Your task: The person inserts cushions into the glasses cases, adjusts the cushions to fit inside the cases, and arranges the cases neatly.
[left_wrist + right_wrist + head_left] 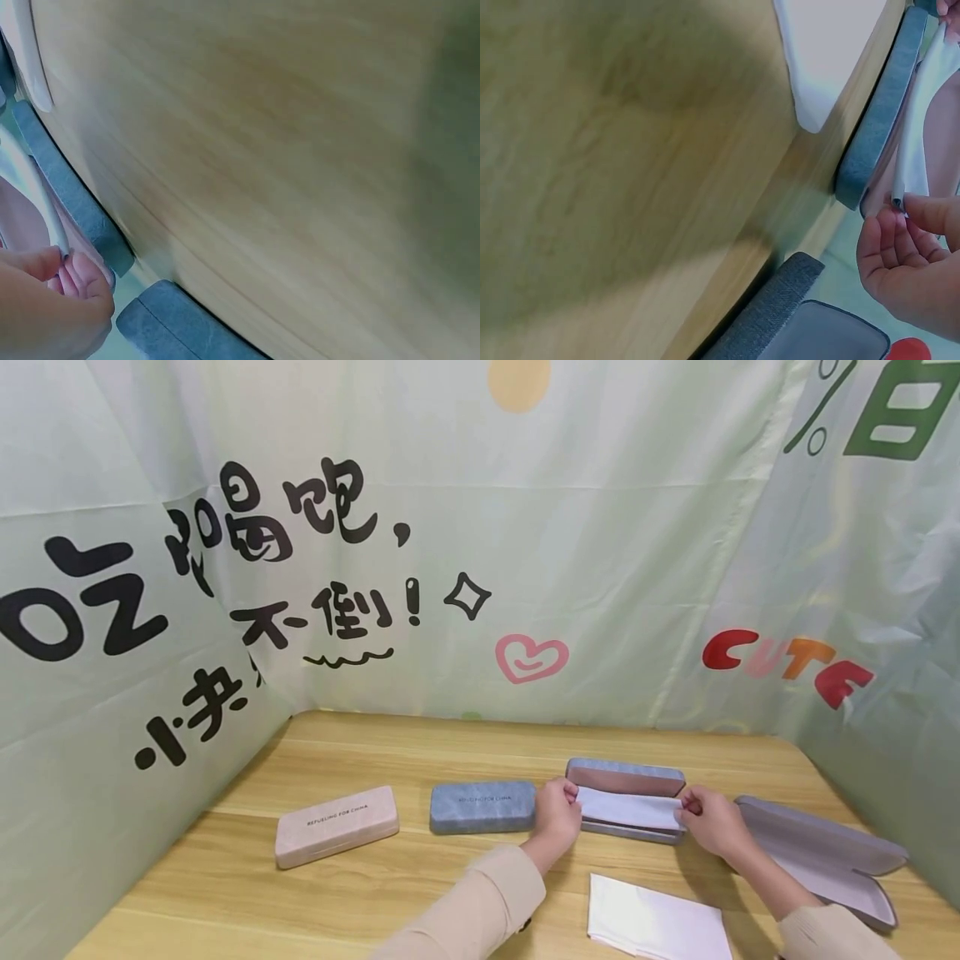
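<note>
A folded white cloth (630, 810) stretches between both hands over an open blue glasses case (632, 836), whose lid stands raised behind it. My left hand (558, 817) pinches the cloth's left end, and my right hand (712, 822) pinches its right end. In the left wrist view, thumb and fingers of the left hand (56, 311) grip the cloth end just over the case's front wall (71, 184). The right wrist view has the cloth (915, 135) sagging into a bow, its end held by the right hand (907, 259) above the pinkish lining.
Left of the open case lie a closed blue glasses case (482, 810) and a closed pink one (337, 827). At the right an open grey case (821, 860) lies angled, close to the right forearm. Another folded white cloth (660, 917) is on the table nearer me. Printed curtains surround the table.
</note>
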A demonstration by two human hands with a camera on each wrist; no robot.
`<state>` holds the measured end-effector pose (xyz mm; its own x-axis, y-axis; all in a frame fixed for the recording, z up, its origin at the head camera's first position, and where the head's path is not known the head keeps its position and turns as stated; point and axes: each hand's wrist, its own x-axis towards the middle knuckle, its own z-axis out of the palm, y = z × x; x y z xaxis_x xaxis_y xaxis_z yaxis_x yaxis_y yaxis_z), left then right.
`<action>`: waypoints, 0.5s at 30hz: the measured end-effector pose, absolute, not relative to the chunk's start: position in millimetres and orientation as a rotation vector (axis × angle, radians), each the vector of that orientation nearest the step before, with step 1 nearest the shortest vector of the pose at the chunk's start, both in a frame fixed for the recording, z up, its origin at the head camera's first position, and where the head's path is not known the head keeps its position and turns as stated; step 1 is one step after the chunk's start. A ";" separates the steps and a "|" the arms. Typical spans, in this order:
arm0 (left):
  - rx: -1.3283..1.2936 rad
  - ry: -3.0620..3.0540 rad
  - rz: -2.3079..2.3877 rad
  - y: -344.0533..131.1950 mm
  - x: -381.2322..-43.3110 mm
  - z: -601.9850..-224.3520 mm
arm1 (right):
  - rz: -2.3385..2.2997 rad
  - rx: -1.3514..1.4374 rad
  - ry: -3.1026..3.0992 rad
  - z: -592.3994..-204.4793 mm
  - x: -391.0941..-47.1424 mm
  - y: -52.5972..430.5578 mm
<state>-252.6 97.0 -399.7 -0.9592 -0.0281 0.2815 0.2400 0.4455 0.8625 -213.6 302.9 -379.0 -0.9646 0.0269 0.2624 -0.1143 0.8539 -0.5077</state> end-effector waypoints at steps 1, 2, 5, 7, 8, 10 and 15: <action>-0.179 -2.447 -1.485 98.2 -252.8 -399.7 | 0.785 0.058 -2.767 -379.7 -214.7 303.2; -0.168 -2.450 -1.452 99.3 -252.8 -399.8 | 0.783 0.050 -2.766 -380.5 -215.8 303.7; -0.138 -2.453 -1.324 102.1 -252.2 -400.2 | 0.794 0.038 -2.764 -383.3 -218.9 304.8; -0.118 -2.465 -1.222 103.7 -251.7 -400.1 | 0.796 0.033 -2.760 -385.3 -220.5 305.4; -0.100 -2.478 -1.193 104.6 -251.8 -400.4 | 0.794 0.031 -2.757 -386.1 -221.2 305.7; -0.074 -2.503 -1.132 106.3 -252.0 -400.5 | 0.798 0.031 -2.750 -387.4 -222.1 306.0; -0.044 -2.569 -1.100 108.9 -252.7 -400.4 | 0.807 0.019 -2.759 -389.0 -223.6 306.0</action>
<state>-252.7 108.9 -400.4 -0.9399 -0.1058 0.3246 0.1619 0.6989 0.6966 -223.6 306.0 -389.0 -0.9645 0.0618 0.2568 -0.0863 0.8453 -0.5273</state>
